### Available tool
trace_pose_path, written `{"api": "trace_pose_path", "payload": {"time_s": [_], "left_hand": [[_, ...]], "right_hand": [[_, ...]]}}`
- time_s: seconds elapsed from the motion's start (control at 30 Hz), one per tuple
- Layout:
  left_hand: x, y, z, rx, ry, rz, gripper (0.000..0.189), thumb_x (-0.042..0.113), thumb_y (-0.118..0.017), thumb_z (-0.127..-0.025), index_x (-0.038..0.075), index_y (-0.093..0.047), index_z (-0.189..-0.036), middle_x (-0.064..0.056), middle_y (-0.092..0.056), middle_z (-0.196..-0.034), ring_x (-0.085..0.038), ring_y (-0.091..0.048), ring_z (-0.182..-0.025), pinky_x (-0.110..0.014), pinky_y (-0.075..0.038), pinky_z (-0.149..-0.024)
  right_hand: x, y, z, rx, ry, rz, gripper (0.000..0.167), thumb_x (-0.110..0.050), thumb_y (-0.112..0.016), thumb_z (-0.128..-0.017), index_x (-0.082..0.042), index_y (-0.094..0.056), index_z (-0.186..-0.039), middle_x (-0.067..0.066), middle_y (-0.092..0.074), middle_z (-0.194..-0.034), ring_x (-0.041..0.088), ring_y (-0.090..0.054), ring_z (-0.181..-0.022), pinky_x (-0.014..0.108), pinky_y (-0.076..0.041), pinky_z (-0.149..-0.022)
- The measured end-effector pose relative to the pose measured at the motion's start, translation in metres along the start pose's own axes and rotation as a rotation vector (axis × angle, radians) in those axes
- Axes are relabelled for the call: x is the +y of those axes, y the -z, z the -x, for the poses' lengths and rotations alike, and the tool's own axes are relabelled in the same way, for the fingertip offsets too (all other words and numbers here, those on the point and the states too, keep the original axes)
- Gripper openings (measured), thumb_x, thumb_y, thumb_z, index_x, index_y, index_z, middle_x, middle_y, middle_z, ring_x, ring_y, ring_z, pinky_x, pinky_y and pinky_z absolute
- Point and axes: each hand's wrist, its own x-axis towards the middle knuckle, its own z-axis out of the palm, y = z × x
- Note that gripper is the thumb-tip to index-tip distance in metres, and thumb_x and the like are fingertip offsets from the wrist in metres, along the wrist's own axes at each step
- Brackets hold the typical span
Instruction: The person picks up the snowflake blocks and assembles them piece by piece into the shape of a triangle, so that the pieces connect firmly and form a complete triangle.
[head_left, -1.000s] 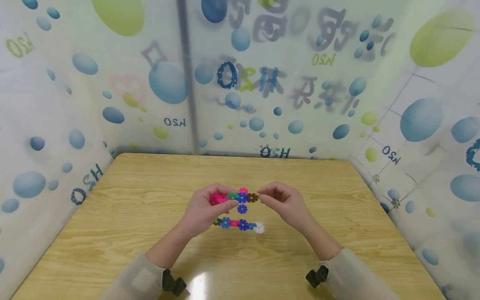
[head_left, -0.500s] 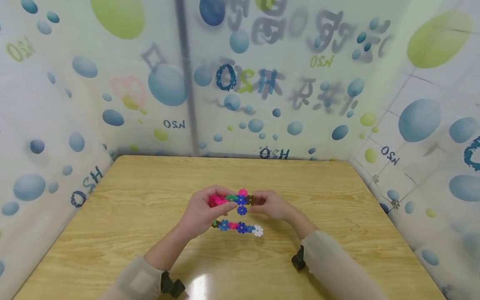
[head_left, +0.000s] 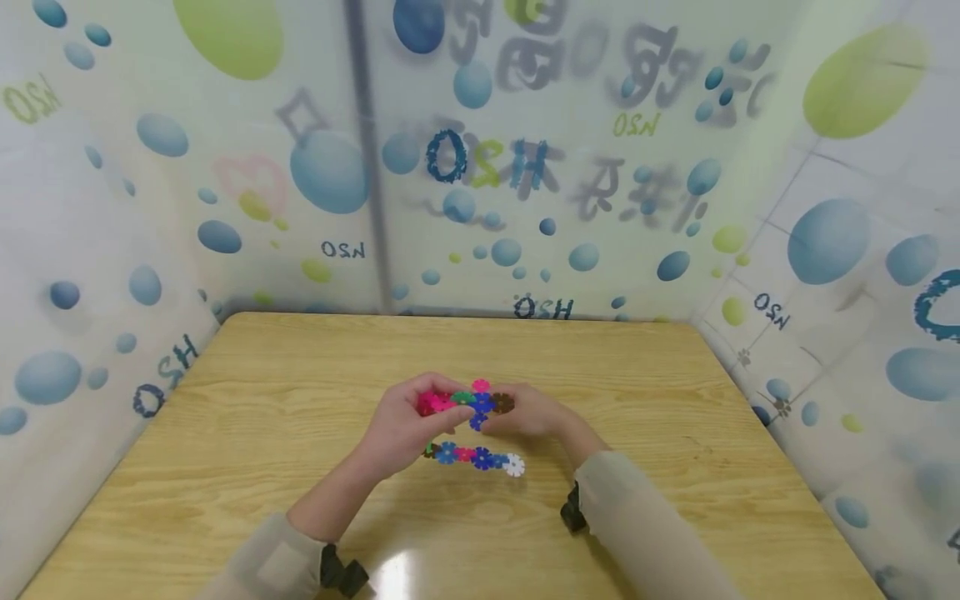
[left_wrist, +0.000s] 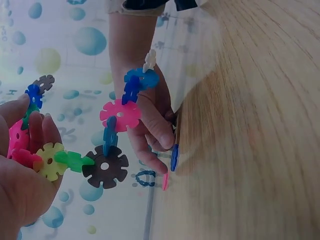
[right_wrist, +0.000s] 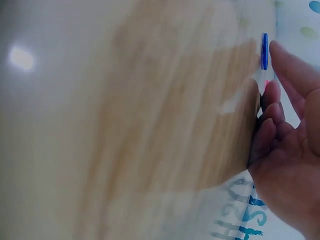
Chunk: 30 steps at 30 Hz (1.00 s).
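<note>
I had the upper chain [head_left: 468, 402] of snowflake discs held above the counter [head_left: 247, 417], left hand [head_left: 401, 425] curled round its pink end, right hand [head_left: 528, 414] pinching the blue disc [head_left: 476, 421] underneath. A second chain [head_left: 476, 457] lay just below (untouched). I judged the joining step underway; next, press that disc's slot home.

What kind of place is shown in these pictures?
Probably a small booth for tabletop work: a wooden table enclosed on three sides by frosted panels printed with bubbles, where a person's hands join colourful snowflake-shaped toy pieces.
</note>
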Motion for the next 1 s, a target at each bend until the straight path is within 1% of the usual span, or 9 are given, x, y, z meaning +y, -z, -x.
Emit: {"api": "trace_pose_path", "payload": {"time_s": [0.17, 0.33, 0.5, 0.57, 0.67, 0.77, 0.83, 0.93, 1.0], "left_hand": [[0.001, -0.003, -0.001, -0.001, 0.002, -0.006, 0.023, 0.027, -0.085, -0.099, 0.018, -0.079, -0.118, -0.006, -0.076, -0.094, -0.025, -0.076, -0.085, -0.025, -0.050, -0.055], [0.000, -0.003, 0.000, -0.007, 0.007, -0.004, 0.024, 0.028, -0.085, -0.099, 0.018, -0.078, -0.119, -0.006, -0.076, -0.093, -0.025, -0.075, -0.085, -0.025, -0.050, -0.056], [-0.001, -0.004, 0.000, -0.005, 0.011, 0.003, 0.025, 0.030, -0.085, -0.099, 0.018, -0.078, -0.119, -0.007, -0.075, -0.092, -0.026, -0.074, -0.085, -0.025, -0.050, -0.055], [-0.003, -0.004, 0.000, -0.005, 0.015, 0.005, 0.025, 0.031, -0.085, -0.099, 0.019, -0.078, -0.119, -0.007, -0.075, -0.091, -0.026, -0.074, -0.085, -0.025, -0.049, -0.055], [-0.005, -0.005, 0.000, -0.008, 0.019, 0.002, 0.025, 0.031, -0.085, -0.099, 0.019, -0.078, -0.119, -0.007, -0.075, -0.092, -0.025, -0.074, -0.085, -0.025, -0.049, -0.055], [-0.006, -0.005, 0.000, -0.009, 0.013, 0.002, 0.024, 0.030, -0.085, -0.099, 0.019, -0.078, -0.119, -0.006, -0.076, -0.094, -0.025, -0.074, -0.085, -0.025, -0.050, -0.056], [-0.006, -0.005, 0.000, -0.008, 0.008, 0.000, 0.023, 0.029, -0.085, -0.099, 0.018, -0.078, -0.119, -0.005, -0.077, -0.095, -0.025, -0.074, -0.085, -0.025, -0.050, -0.056], [-0.005, -0.004, 0.001, -0.007, 0.008, -0.003, 0.024, 0.030, -0.084, -0.099, 0.018, -0.078, -0.119, -0.005, -0.077, -0.096, -0.025, -0.075, -0.085, -0.026, -0.052, -0.057], [-0.005, -0.003, 0.001, -0.008, 0.015, -0.001, 0.025, 0.030, -0.085, -0.099, 0.018, -0.077, -0.119, -0.006, -0.076, -0.095, -0.025, -0.075, -0.085, -0.026, -0.051, -0.056]], "right_hand": [[-0.005, -0.004, 0.002, 0.010, -0.008, 0.003, 0.031, -0.030, -0.078, -0.103, -0.026, -0.073, -0.133, -0.001, -0.073, -0.124, 0.019, -0.064, -0.112, 0.053, -0.052, -0.110], [-0.005, -0.004, 0.002, 0.004, -0.007, 0.002, 0.028, -0.026, -0.078, -0.104, -0.026, -0.072, -0.131, -0.001, -0.072, -0.124, 0.019, -0.064, -0.113, 0.052, -0.052, -0.110], [-0.001, -0.003, 0.003, 0.001, -0.002, -0.023, 0.031, -0.024, -0.079, -0.103, -0.025, -0.070, -0.132, -0.001, -0.070, -0.123, 0.020, -0.062, -0.113, 0.050, -0.052, -0.109], [0.002, -0.003, 0.004, 0.003, 0.003, -0.045, 0.029, -0.023, -0.079, -0.102, -0.023, -0.070, -0.130, 0.001, -0.070, -0.121, 0.020, -0.062, -0.112, 0.050, -0.052, -0.108], [0.009, -0.001, 0.008, 0.022, 0.010, -0.075, 0.023, -0.021, -0.079, -0.102, -0.021, -0.070, -0.123, 0.000, -0.070, -0.121, 0.020, -0.062, -0.113, 0.048, -0.052, -0.108], [0.015, 0.002, 0.016, 0.053, 0.017, -0.087, 0.013, -0.020, -0.078, -0.103, -0.020, -0.071, -0.114, 0.000, -0.073, -0.118, 0.019, -0.065, -0.111, 0.047, -0.054, -0.106], [0.018, 0.006, 0.023, 0.072, 0.025, -0.091, 0.010, -0.020, -0.077, -0.103, -0.018, -0.071, -0.111, 0.000, -0.075, -0.116, 0.017, -0.067, -0.108, 0.043, -0.056, -0.102], [0.018, 0.013, 0.037, 0.119, 0.023, -0.099, 0.009, -0.019, -0.077, -0.103, -0.016, -0.072, -0.111, 0.001, -0.077, -0.112, 0.017, -0.070, -0.104, 0.039, -0.057, -0.095], [0.017, 0.017, 0.047, 0.159, 0.022, -0.130, 0.010, -0.020, -0.077, -0.104, -0.016, -0.073, -0.113, 0.001, -0.077, -0.111, 0.018, -0.070, -0.103, 0.038, -0.058, -0.093]]}}
